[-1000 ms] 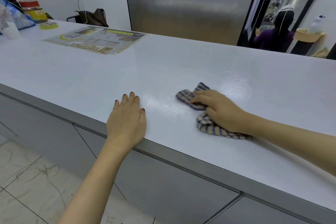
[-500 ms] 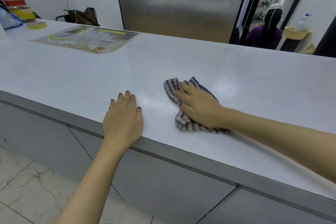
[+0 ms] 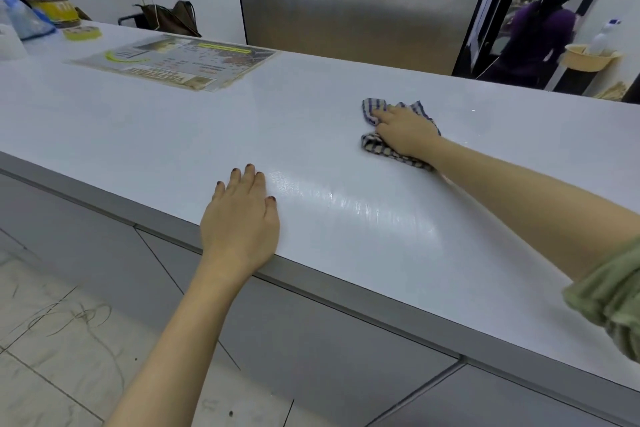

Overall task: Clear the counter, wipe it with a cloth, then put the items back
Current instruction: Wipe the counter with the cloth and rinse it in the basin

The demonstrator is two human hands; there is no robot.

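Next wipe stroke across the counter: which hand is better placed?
Right. The right hand presses the striped cloth onto the counter, mid-surface; the left hand lies flat at the near edge, holding nothing.

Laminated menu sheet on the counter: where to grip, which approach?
Probably its near right corner, coming in low from the person's side. The menu sheet lies flat on the counter, so no edge stands up to pinch; a fingertip must lift that corner first. Bare counter lies around that corner, while the tape roll sits off its far left end.
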